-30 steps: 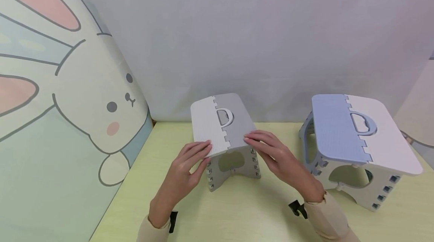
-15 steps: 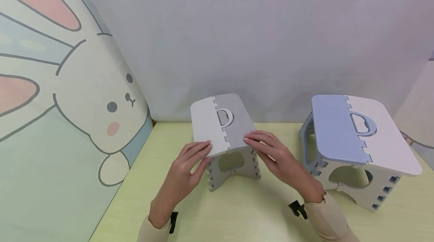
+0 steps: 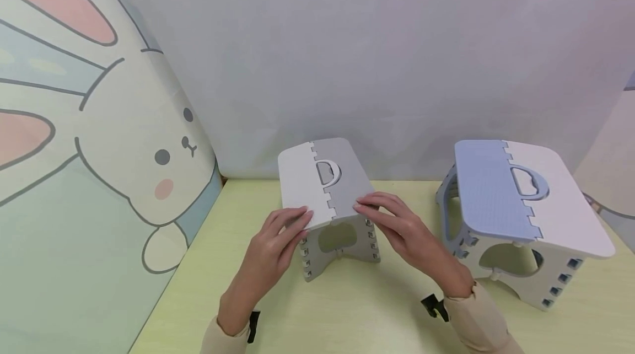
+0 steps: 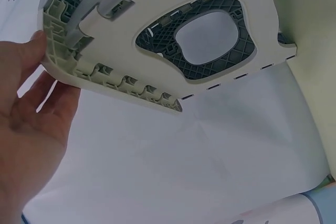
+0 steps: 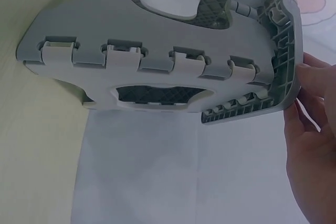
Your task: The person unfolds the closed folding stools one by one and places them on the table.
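A small folding stool (image 3: 346, 175) stands unfolded on the table, its top half white and half grey, with a white carry handle (image 3: 336, 173) in the middle. My left hand (image 3: 270, 246) holds the near left corner, fingers on the white half and thumb at the front rim. At the near right corner my right hand (image 3: 407, 230) pinches the grey half's edge the same way. In the left wrist view the thumb (image 4: 32, 51) touches the ribbed rim. The right wrist view shows the right thumb (image 5: 315, 80) against the rim, beside the stool's hinged grey leg panel (image 5: 157, 40).
To the right stands a larger unfolded folding stool (image 3: 491, 194), blue and white, close to my right forearm. Both stools are on a pale yellow-green table (image 3: 347, 310). A grey-white backdrop (image 3: 377, 67) rises behind it, and a rabbit-print panel (image 3: 124, 177) on the left.
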`<state>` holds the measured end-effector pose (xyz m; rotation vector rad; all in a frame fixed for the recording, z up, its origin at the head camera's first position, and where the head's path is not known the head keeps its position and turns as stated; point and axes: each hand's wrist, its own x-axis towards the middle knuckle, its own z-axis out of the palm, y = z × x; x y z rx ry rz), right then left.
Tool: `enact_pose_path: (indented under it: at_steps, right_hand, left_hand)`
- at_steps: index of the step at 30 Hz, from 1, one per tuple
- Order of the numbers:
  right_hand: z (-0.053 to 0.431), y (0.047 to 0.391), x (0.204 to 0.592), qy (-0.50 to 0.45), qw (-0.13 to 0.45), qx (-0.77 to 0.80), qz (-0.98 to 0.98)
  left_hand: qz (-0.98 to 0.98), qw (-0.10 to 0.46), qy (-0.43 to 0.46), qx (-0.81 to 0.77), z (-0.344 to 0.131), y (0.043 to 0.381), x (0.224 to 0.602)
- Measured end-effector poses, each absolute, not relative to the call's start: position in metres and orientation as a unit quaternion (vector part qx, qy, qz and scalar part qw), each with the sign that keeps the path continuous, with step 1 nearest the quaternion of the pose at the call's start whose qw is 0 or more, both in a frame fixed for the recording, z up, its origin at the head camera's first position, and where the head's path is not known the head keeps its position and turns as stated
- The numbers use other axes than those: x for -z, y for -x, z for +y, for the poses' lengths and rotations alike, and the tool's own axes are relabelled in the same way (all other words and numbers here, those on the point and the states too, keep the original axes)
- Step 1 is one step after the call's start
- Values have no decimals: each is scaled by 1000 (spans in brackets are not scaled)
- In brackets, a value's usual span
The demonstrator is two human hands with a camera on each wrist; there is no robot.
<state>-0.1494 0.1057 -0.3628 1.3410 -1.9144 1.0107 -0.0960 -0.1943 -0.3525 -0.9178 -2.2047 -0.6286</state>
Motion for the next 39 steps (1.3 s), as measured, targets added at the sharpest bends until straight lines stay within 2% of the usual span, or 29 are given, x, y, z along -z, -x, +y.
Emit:
enact_pose_path:
  at_steps: [9,19,32,39]
  right_hand:
    - [105,146,360,-500,292,-371,-726]
    - [103,146,364,-475,250,-402,-742]
    - [102,147,361,-456,248,-419,-745]
    - [102,146,360,-455,286,-416,-734]
  left_hand:
    - [-845,327,357,228,-194,96,348]
    - [-838,337,334,270,-190,98,357]
    - [-844,330,302,296,-183,97,359]
    - [-849,336,290,286,-178,96,357]
